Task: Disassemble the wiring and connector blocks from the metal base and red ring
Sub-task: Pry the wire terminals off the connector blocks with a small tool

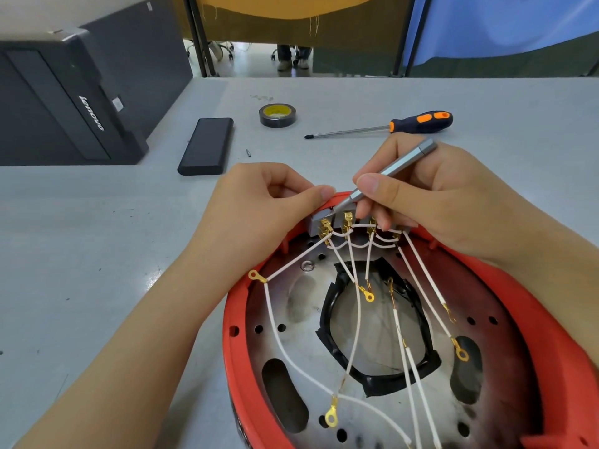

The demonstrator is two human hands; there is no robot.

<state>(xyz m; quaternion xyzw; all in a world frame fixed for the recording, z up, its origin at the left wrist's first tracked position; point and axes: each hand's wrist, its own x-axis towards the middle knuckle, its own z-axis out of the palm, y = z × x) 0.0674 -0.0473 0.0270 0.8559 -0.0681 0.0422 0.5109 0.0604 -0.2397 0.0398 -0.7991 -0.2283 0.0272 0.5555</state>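
A red ring (531,322) frames a round metal base (293,340) lying on the grey table at lower right. Grey connector blocks (316,223) with gold terminals sit at the ring's far edge. Several white wires (291,351) with gold ring lugs fan out from them across the base. My left hand (259,205) pinches the left end of the blocks with thumb and curled fingers. My right hand (431,196) grips a slim silver screwdriver (389,171) like a pen, its tip down at the leftmost terminals.
An orange-and-black screwdriver (389,126), a roll of black tape (277,115) and a black slab-shaped case (206,146) lie on the table beyond my hands. A black computer tower (64,102) lies at far left. A tiny screw (248,152) rests near the case.
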